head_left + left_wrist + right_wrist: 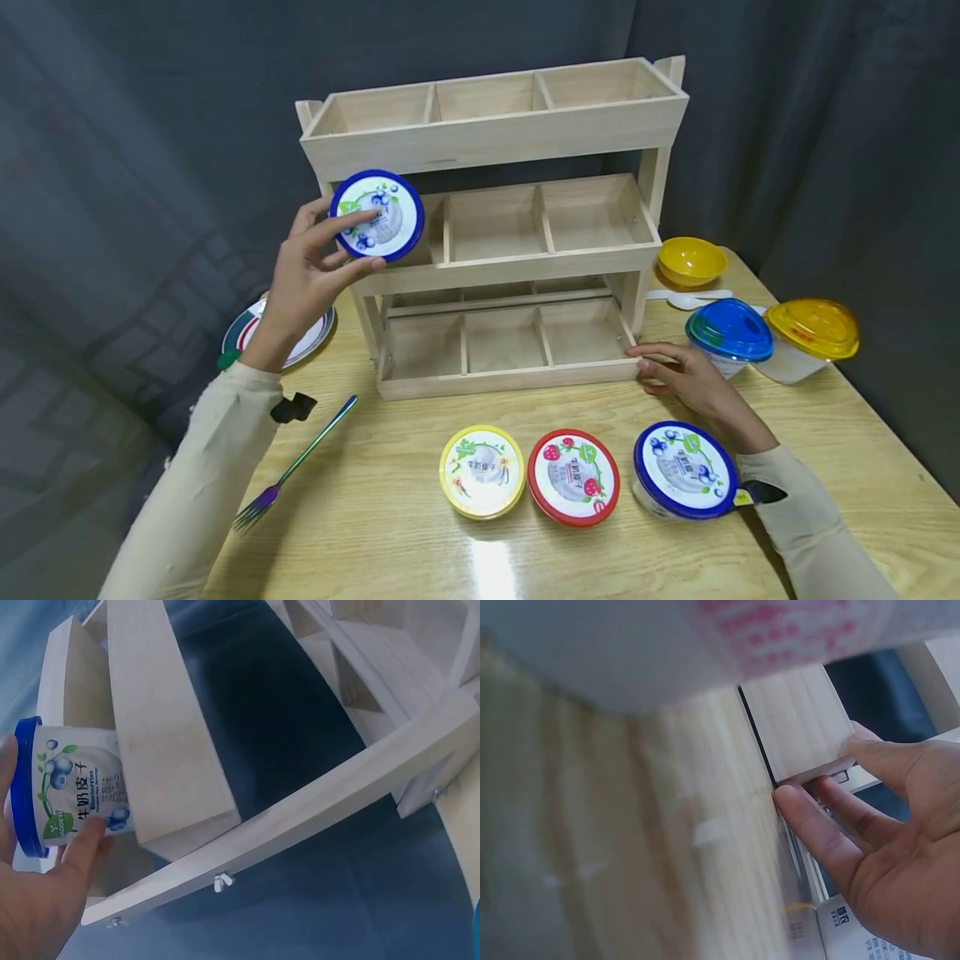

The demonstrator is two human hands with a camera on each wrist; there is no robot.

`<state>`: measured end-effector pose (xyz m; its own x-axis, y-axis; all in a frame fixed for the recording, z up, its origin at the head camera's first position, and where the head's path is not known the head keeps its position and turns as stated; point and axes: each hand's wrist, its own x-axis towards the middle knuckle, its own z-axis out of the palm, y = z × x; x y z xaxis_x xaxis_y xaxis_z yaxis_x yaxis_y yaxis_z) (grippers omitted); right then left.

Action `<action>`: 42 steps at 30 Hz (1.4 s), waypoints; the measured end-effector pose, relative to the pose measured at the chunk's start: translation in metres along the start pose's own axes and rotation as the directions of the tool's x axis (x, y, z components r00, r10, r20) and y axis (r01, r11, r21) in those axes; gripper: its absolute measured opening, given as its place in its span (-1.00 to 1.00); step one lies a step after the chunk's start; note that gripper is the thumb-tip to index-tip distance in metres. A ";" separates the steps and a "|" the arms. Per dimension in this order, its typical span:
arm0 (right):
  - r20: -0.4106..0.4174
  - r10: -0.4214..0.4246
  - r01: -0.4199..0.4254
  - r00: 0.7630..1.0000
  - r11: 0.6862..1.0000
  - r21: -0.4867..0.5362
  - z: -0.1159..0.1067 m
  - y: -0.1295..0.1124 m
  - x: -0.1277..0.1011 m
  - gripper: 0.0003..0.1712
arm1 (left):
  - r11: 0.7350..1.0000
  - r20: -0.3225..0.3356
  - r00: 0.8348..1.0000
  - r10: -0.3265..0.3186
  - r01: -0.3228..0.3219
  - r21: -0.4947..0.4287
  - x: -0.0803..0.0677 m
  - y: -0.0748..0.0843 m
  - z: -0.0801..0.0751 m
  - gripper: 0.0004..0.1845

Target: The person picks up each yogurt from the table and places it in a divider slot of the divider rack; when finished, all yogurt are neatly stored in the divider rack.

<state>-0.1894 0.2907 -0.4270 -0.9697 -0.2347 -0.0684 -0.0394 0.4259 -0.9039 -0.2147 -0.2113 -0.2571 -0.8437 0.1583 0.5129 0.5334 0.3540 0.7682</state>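
Note:
My left hand (311, 258) holds a round cup of blueberry dessert (378, 217) by its blue lid and side. In the head view its lid faces the camera, overlapping the left part of the middle tier. The left wrist view shows the cup's printed side (82, 780) close against the wooden rack (165, 727), with the thumb and fingers around it. Low at the rack's right end, my right hand (686, 379) grips the front corner of the bottom tray (517, 379). The right wrist view shows fingertips (799, 802) on either side of that corner.
A yellow-lidded cup (482, 472), a red-lidded cup (573, 477) and another blue-lidded cup (685, 469) stand in front. A shiny fork (296, 467) and a plate (318, 333) lie left. At right are a yellow bowl (692, 261), white spoons (686, 302), and blue-lidded (729, 329) and yellow-lidded containers (813, 329).

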 end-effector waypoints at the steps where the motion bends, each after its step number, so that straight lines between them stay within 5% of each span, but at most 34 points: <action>1: 0.001 -0.002 0.002 1.000 1.000 -0.001 0.000 0.000 0.000 -0.55 | 1.000 -0.009 1.000 -0.016 0.016 0.009 0.001 -0.001 0.000 -0.44; 12: 0.006 0.017 -0.017 1.000 1.000 -0.002 -0.001 0.001 0.000 -0.54 | 0.994 0.000 0.995 -0.095 0.095 -0.049 0.003 -0.008 0.002 -0.47; 22: 0.011 0.037 -0.037 0.999 0.999 0.005 0.001 -0.002 -0.004 -0.54 | 0.982 0.079 0.982 -0.172 0.164 0.089 0.011 -0.011 0.003 -0.48; 28: 0.014 0.030 -0.030 0.999 1.000 0.005 0.001 -0.002 -0.004 -0.54 | 0.973 0.071 0.977 -0.202 0.192 0.129 0.010 -0.009 0.001 -0.46; 42: -0.004 0.014 -0.014 1.000 1.000 0.000 0.001 -0.003 -0.004 -0.55 | 0.978 0.025 0.988 -0.151 0.146 0.148 -0.002 0.001 -0.008 -0.46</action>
<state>-0.1851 0.2897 -0.4245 -0.9709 -0.2258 -0.0792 -0.0261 0.4290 -0.9029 -0.2119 -0.2187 -0.2547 -0.9160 0.1262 0.3808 0.3896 0.5060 0.7695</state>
